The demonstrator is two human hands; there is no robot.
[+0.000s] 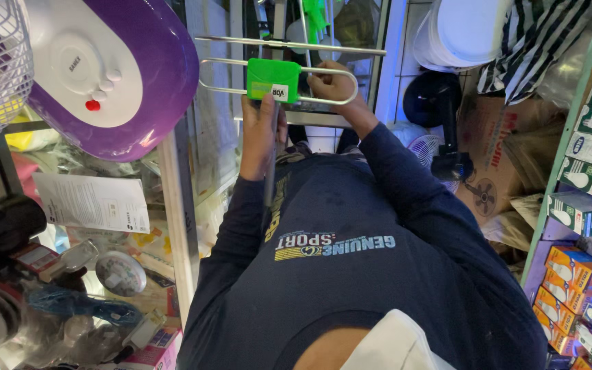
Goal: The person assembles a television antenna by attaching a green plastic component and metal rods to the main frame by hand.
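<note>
Fingers of right hand (pixel 334 85) clamped round the wire loop of a metal antenna (pixel 289 46), beside its green box (pixel 273 80). Left hand (pixel 260 133) presses up against the box underside, fingers together, fingertips hidden behind it. Antenna held out ahead; purple-rimmed appliance (pixel 114 75) close left, bulb-box shelves (pixel 587 205) crowd right. Tight room.

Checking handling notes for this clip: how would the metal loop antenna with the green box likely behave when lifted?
The antenna probably feels light: its rods look thin, with open gaps between them. They may flex or bend if squeezed. The left hand and right hand both grip it, which suggests it is awkwardly long.
</note>
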